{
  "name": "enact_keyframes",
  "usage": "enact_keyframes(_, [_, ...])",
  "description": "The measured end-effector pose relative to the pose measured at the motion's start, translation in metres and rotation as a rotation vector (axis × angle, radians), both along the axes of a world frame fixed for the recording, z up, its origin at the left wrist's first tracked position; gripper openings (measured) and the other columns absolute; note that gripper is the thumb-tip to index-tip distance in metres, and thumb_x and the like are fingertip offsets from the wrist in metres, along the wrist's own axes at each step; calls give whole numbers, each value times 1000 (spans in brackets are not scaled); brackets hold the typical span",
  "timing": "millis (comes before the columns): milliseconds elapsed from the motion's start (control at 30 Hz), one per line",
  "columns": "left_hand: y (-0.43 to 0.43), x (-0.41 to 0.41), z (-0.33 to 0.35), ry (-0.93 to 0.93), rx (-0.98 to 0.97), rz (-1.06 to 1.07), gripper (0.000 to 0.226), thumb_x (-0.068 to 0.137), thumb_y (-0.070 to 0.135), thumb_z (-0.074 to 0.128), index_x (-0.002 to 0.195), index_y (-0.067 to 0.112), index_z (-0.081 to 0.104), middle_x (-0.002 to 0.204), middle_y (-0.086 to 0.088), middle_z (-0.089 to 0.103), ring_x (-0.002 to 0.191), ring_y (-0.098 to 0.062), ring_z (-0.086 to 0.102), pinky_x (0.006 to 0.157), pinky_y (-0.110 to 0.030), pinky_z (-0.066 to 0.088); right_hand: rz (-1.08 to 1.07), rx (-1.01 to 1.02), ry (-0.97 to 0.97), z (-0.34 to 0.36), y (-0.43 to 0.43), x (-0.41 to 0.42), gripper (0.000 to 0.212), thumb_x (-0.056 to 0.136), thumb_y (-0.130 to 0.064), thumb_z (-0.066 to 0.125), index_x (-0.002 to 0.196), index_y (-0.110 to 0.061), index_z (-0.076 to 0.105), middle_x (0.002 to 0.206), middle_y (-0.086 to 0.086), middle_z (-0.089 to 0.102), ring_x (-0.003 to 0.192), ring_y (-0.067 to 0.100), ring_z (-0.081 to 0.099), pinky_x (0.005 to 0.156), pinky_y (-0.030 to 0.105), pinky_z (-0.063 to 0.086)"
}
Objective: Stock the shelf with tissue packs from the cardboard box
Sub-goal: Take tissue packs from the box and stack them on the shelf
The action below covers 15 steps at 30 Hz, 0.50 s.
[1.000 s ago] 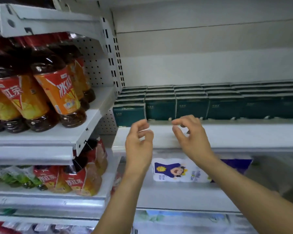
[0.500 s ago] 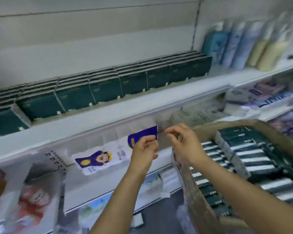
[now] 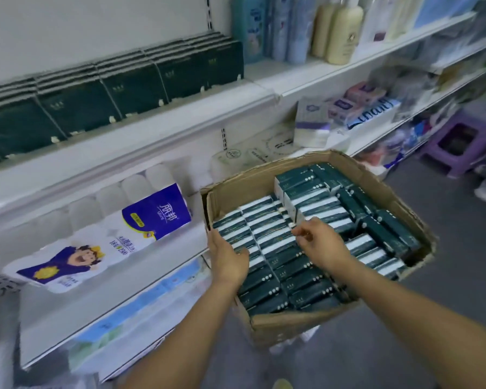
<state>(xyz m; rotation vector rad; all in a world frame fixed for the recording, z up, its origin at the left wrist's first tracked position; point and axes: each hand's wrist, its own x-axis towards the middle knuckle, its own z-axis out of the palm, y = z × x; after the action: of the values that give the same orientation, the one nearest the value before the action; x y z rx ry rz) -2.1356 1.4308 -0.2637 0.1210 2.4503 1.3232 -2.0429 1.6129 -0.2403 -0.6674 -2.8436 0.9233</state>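
Observation:
An open cardboard box (image 3: 267, 327) stands beside the shelves, filled with several dark green tissue packs (image 3: 286, 273). My left hand (image 3: 227, 256) rests flat on the packs at the box's left wall, fingers spread, holding nothing. My right hand (image 3: 317, 242) hovers over the middle rows, fingers curled down onto the packs' tops; no pack is lifted. On the white shelf (image 3: 157, 127) above, a row of the same dark green packs (image 3: 115, 88) stands along the back.
Rolls of toilet paper in purple-and-white wrap (image 3: 118, 237) lie on the shelf left of the box. Bottles (image 3: 340, 32) stand on the upper shelf to the right. A purple plastic stool (image 3: 463, 138) sits on the grey floor at far right.
My view has swung right and down from the shelf to the box. Both hands dropped from the shelf edge onto the packs inside the box.

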Motion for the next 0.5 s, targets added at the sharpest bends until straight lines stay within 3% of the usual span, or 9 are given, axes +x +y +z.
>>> enact_keyframes(100, [9,4,-10,33,-66,32,80,87,16,64,150,12,14,155,-6,19,141,-25,26,114,-43,31,-44,119,-155,-11,35,4,23,96,-15,51,116,-14,63,116,9,54,88,26,59,75,37,52])
enact_keyframes(233, [13,7,-20,142,-157,46,79,85,21,63,149,17,18,153,-4,26,139,-24,29,109,-44,38,-2,327,-360,-25,67,2,38,89,-4,49,125,-12,56,125,11,48,119,30,42,86,43,50])
enact_keyframes(367, [10,11,-25,147,-217,51,78,87,25,61,151,17,16,157,-1,19,139,-25,31,104,-47,42,68,511,-472,-35,79,-7,40,81,-1,52,120,-12,51,123,9,48,120,29,39,89,39,41])
enact_keyframes(500, [11,11,-25,146,-229,54,78,90,25,59,153,16,13,160,2,11,143,-21,24,108,-41,37,200,638,-514,-42,92,-10,38,83,-12,59,120,-18,54,124,5,48,121,26,39,95,36,36])
